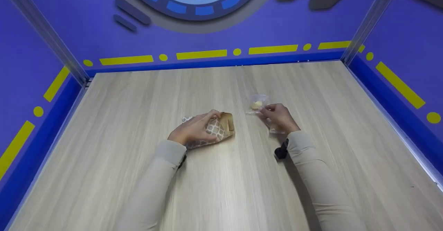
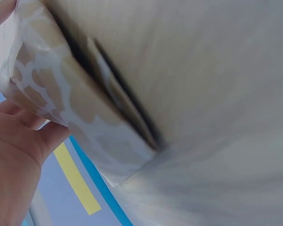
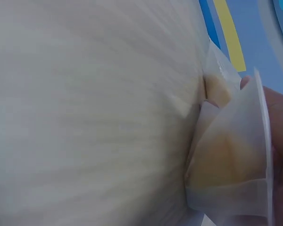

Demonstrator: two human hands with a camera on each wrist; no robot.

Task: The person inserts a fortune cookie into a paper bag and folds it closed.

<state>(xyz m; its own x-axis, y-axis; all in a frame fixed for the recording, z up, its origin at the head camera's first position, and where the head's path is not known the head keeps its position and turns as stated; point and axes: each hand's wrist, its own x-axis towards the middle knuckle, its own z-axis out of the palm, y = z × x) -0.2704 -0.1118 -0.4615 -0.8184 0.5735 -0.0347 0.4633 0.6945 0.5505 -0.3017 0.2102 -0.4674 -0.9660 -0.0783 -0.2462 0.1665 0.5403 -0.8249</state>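
My left hand (image 1: 197, 130) grips a paper bag (image 1: 215, 130) with a tan and white lattice print, thumb on the near side and fingers over the far side. The bag lies tilted on its side, its brown mouth facing right; in the left wrist view the mouth gapes as a narrow slit. To the right, my right hand (image 1: 280, 117) pinches small clear plastic bags. One bag (image 1: 256, 104) with pale yellow pieces lies beyond the fingertips. A second bag (image 3: 226, 165), with yellowish contents, hangs under the hand and fills the right wrist view's right side.
Both hands work over a pale wood-grain table (image 1: 207, 189). Blue-purple panels (image 1: 221, 40) with yellow dashes enclose its back and sides, joined by metal corner posts (image 1: 373, 16). A black wrist device (image 1: 282, 150) sits at the right cuff.
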